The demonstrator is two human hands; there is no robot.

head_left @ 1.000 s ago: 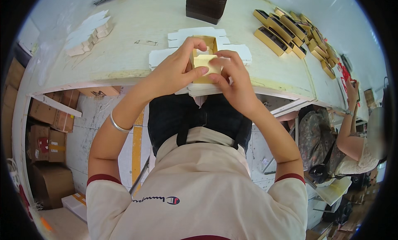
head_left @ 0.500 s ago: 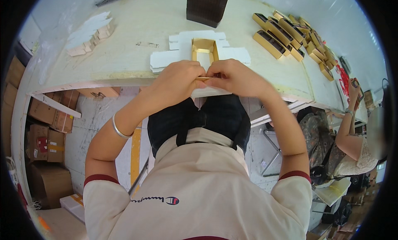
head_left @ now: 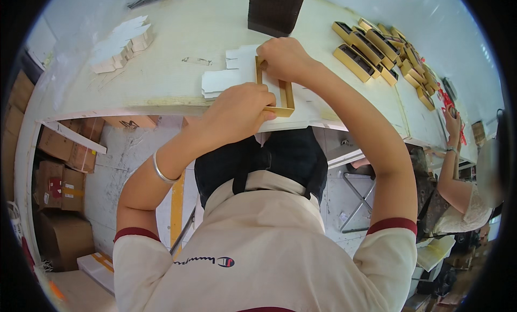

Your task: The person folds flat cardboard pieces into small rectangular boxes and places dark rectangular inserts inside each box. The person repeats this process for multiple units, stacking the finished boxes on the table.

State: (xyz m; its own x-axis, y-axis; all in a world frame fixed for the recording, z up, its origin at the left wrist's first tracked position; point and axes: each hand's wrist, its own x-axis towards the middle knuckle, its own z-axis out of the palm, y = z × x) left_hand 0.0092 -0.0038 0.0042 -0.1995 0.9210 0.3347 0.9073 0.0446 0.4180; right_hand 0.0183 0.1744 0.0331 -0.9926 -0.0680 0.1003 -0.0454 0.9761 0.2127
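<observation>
Over the table [head_left: 172, 34], the left hand [head_left: 239, 110] is gripping the box [head_left: 290, 99] nearside; the right hand [head_left: 285, 59] is hiding the far end; I can't tell that grip.

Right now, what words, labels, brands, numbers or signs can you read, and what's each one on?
Shirt: dark script beside a small round emblem; I don't copy wording or brands.
Carton under the table: a bold dark mark, partly cut off; not copied.
Brown box, lower left: white labels, too small to read.
Gold box at the left hand: none I can make out.
</observation>
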